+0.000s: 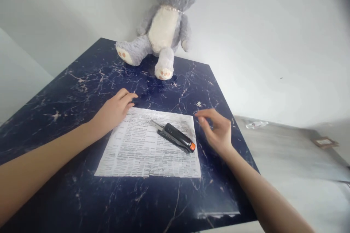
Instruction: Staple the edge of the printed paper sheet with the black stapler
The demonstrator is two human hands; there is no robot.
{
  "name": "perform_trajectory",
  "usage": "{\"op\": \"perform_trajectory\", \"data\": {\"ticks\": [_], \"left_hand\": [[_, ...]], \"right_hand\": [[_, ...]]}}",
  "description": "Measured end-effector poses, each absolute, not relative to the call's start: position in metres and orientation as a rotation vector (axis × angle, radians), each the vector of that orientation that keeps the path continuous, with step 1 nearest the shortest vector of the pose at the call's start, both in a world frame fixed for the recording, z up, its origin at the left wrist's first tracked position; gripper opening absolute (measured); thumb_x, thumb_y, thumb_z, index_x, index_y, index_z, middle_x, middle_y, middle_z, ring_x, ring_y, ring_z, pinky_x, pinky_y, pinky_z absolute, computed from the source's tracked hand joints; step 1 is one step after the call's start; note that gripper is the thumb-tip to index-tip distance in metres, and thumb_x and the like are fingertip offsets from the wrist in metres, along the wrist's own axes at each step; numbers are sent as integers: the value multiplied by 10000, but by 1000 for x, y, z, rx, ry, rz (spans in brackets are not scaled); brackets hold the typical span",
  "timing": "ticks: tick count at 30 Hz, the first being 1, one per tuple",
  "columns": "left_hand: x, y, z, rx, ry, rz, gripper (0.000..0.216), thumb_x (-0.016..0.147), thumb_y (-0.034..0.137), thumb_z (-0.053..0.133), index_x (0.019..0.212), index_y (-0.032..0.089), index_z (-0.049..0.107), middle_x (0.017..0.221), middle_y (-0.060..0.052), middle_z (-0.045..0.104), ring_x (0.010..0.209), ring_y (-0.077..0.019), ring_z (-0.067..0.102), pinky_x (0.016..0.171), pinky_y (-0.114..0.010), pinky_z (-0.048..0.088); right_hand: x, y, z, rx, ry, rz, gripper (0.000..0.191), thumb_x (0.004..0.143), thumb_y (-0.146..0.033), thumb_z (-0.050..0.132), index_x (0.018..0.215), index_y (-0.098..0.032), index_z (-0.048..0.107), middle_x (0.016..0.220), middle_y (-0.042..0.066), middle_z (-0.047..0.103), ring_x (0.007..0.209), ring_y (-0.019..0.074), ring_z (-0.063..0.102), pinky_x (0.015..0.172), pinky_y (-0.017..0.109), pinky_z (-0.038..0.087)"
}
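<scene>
Left hand (116, 108), right hand (218, 129): fingers parted, at far corners of paper (133, 156). Black, orange-ended stapler (179, 136) lies near right edge.

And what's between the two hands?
The head view shows a printed sheet, with a black stapler lying on it, between the left hand and the right hand.

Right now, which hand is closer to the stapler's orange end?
Right. The right hand is beyond and right of the orange end; the left hand is well left of it, by a far corner of the paper.
</scene>
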State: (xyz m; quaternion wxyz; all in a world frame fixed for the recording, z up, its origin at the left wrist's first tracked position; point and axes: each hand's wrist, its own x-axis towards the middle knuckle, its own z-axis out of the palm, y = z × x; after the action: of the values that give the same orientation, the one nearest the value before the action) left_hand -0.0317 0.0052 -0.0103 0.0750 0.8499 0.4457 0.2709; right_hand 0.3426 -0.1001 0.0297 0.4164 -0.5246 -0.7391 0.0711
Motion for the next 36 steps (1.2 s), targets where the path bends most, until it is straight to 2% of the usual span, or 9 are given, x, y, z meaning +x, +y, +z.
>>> {"op": "perform_trajectory", "data": {"ticks": [4,7,10,14,17,19,21,26,36], "left_hand": [[-28,1,-8,2470,1364,1111,267,1065,237,508,1233,226,715,1138,-86,617,1004,-226,659,941,-387,570],[-20,-12,1,2278,1452,1350,267,1065,228,541,1255,253,727,1147,-76,645,977,-200,661,928,-372,567],[-6,-32,12,2026,1380,1264,259,1109,251,489,1111,223,746,887,-23,678,715,-126,640,755,-316,555],[7,-56,16,1883,1254,1176,231,1142,322,454,1170,229,663,655,57,558,488,-87,494,534,-265,438],[10,-65,13,2139,1170,1004,255,1147,292,417,1238,225,646,697,37,598,573,-110,557,601,-268,487],[11,-68,11,2335,1026,905,307,1140,238,392,1353,210,610,944,-36,718,773,-148,664,722,-292,554],[12,-70,8,2483,834,890,415,1121,160,389,1515,200,514,1154,-92,715,951,-183,687,837,-319,581],[15,-65,0,2577,682,967,685,1071,15,401,1697,285,334,1018,-51,625,883,-185,614,819,-342,567],[16,-57,-1,2411,698,1063,365,1043,149,655,1380,281,710,1131,-43,813,1030,-203,773,934,-390,649]], "right_hand": [[300,-132,26,-1257,-2156,415,455,969,-402,750,1348,-192,614,1238,139,709,1058,287,695,856,444,623],[287,-138,8,-1255,-2206,392,403,1018,-230,646,1403,-191,532,1231,153,687,1091,299,666,907,489,622],[286,-136,-4,-1234,-2168,435,313,1031,-156,577,1339,-200,539,1113,116,683,976,259,649,834,439,616],[291,-134,-2,-1223,-2182,494,325,1029,-158,577,1349,-206,540,1136,118,681,997,265,641,839,435,598],[294,-134,2,-1213,-2200,538,321,1039,-160,565,1356,-207,540,1166,122,687,1020,267,651,851,436,596],[295,-134,3,-1211,-2205,557,314,1046,-166,564,1356,-208,538,1167,120,688,1031,268,655,860,437,597],[296,-134,2,-1205,-2212,563,314,1047,-173,574,1357,-207,537,1158,117,687,1026,267,653,861,438,595],[297,-133,3,-1200,-2218,572,364,1038,-153,585,1392,-216,530,1189,124,691,1053,278,664,868,451,605],[299,-133,1,-1120,-2221,590,418,1020,-144,634,1418,-244,556,1119,101,695,990,268,671,829,459,619]]}}
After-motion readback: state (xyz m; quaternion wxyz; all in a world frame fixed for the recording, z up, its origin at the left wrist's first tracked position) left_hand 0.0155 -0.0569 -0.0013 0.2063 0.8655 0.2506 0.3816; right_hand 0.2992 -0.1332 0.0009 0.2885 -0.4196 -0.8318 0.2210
